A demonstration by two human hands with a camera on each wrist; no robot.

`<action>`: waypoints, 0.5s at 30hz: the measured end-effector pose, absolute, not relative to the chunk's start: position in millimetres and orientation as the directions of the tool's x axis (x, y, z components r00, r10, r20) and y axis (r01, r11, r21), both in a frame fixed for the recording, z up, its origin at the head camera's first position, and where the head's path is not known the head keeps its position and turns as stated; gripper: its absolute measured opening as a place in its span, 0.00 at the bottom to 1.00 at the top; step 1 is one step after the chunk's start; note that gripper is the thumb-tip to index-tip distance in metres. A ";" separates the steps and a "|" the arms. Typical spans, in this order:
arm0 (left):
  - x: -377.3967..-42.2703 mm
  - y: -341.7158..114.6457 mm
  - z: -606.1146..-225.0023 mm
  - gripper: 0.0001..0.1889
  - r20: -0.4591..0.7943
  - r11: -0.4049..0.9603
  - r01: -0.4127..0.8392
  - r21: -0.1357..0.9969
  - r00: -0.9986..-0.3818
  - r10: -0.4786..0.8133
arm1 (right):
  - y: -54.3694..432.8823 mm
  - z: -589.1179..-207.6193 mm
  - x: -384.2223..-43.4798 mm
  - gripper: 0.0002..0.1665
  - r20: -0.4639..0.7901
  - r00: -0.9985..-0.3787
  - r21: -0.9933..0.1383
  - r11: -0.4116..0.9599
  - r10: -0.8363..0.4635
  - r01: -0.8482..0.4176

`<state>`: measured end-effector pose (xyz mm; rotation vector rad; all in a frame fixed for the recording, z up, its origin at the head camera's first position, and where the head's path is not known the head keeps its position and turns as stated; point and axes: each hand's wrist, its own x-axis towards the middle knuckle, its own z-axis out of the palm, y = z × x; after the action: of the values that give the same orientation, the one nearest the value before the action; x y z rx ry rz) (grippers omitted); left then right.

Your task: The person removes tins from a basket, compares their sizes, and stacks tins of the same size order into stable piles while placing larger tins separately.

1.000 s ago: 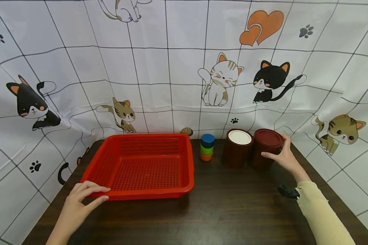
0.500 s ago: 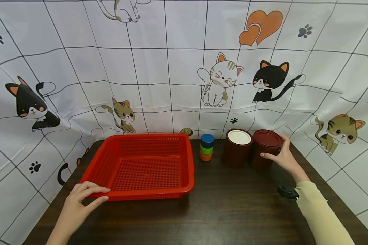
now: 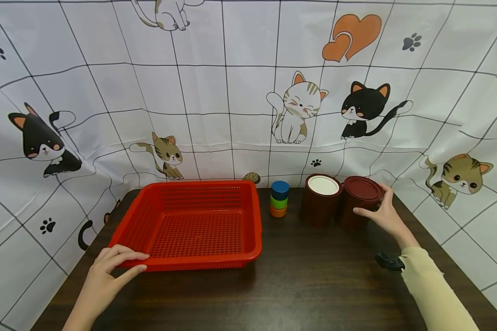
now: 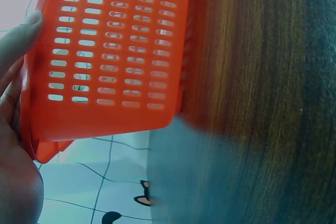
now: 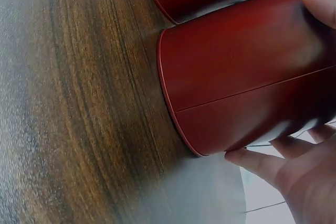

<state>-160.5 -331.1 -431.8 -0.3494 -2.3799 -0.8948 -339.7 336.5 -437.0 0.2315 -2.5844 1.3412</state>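
Observation:
My left hand [image 3: 109, 272] grips the near left corner of a red perforated plastic basket [image 3: 254, 250], thumb outside the rim and fingers over it. In the left wrist view the thumb lies against the rim of the basket [image 4: 113, 119], above its slotted side. My right hand [image 3: 388, 215] holds the right-hand dark red canister [image 3: 358, 207], which has a dark red lid. Its thumb is on the near side and its fingers reach round the far right side. The right wrist view shows the canister [image 5: 236, 77] upright on the table, fingertips along its side.
A second dark red canister [image 3: 318, 212] with a white top stands right beside the held one. Left of it is a small stack of blue, green and orange cups [image 3: 279, 199]. The dark wooden table [image 3: 306, 285] meets a cat-printed sheet [image 3: 207, 92] behind and at both sides.
The lid of the held canister has shifted very slightly towards me, with my right hand still on it. My left hand and the basket stay put.

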 end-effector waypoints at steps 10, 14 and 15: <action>-161.1 -333.9 -433.3 0.19 0.562 0.771 0.379 0.512 -0.826 0.032 | 340.1 -438.8 -341.3 0.62 0.230 -0.971 -0.804 0.550 -0.061 -0.225; -161.0 -333.1 -432.6 0.19 0.560 0.771 0.376 0.514 -0.828 0.030 | 343.6 -439.3 -342.4 0.62 0.219 -0.973 -0.804 0.553 -0.068 -0.220; -160.8 -332.7 -432.3 0.19 0.559 0.771 0.376 0.514 -0.828 0.030 | 344.3 -439.1 -342.3 0.62 0.213 -0.975 -0.805 0.552 -0.069 -0.215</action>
<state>-160.8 -332.7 -432.3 -0.3034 -2.4282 -0.8598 -342.3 344.3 -439.1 0.2422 -2.6266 1.3954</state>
